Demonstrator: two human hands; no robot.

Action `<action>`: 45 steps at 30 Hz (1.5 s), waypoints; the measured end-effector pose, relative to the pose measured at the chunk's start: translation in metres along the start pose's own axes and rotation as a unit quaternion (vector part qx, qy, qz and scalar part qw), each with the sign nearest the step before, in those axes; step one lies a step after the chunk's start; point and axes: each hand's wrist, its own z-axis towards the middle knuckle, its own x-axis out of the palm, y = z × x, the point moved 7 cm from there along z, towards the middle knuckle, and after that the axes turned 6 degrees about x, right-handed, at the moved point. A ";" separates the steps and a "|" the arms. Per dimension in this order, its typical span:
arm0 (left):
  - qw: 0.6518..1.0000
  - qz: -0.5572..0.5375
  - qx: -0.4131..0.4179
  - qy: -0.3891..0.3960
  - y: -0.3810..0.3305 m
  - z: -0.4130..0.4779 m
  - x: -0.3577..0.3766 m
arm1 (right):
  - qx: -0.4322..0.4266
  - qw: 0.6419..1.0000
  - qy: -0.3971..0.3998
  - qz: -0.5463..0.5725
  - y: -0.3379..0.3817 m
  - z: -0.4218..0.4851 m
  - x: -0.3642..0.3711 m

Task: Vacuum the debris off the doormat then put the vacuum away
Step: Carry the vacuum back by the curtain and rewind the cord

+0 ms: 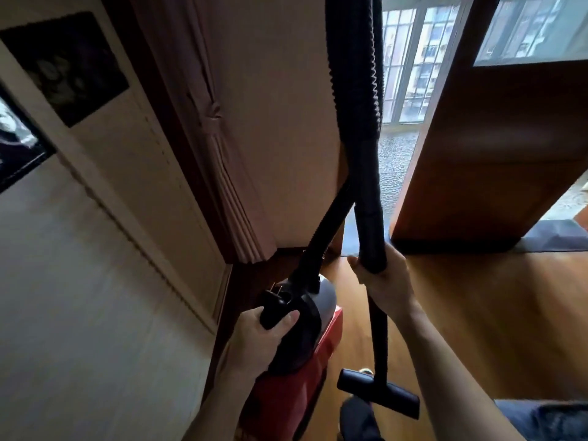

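Note:
A red and black canister vacuum (305, 354) hangs low in the middle of the head view, close to the wall. My left hand (254, 342) grips its black top handle. My right hand (381, 278) grips the black wand tube (370, 224), which runs down to the flat floor nozzle (378, 393) hovering over the wooden floor. The ribbed black hose (356, 74) loops up out of the top of the frame and comes back down to the canister. No doormat is in view.
A cream wall with dark framed pictures (66, 65) fills the left. A tied-back curtain (222, 128) hangs beside a brown door frame. A wooden door (496, 138) stands on the right, with a barred window (410, 58) and a grey threshold (553, 237) beyond.

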 end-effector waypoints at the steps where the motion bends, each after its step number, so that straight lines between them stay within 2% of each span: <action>1: 1.000 0.000 0.001 -0.006 -0.001 0.014 0.002 | 0.003 1.000 -0.003 -0.002 -0.007 0.016 0.002; 7: 0.998 0.006 -0.033 -0.055 -0.010 0.107 0.021 | 0.030 0.999 0.032 -0.002 -0.045 0.127 0.023; 17: 0.992 0.000 -0.047 -0.121 -0.045 0.267 0.054 | 0.027 0.995 0.090 0.028 -0.079 0.308 0.046; 27: 0.990 -0.027 -0.078 -0.117 -0.021 0.362 0.071 | 0.000 0.990 0.133 0.044 -0.109 0.383 0.096; 35: 0.987 -0.012 -0.133 -0.093 0.056 0.419 0.080 | 0.005 0.987 0.159 0.040 -0.170 0.419 0.163; 45: 0.985 0.002 -0.147 -0.091 0.238 0.485 0.124 | -0.071 0.981 0.176 0.041 -0.301 0.428 0.279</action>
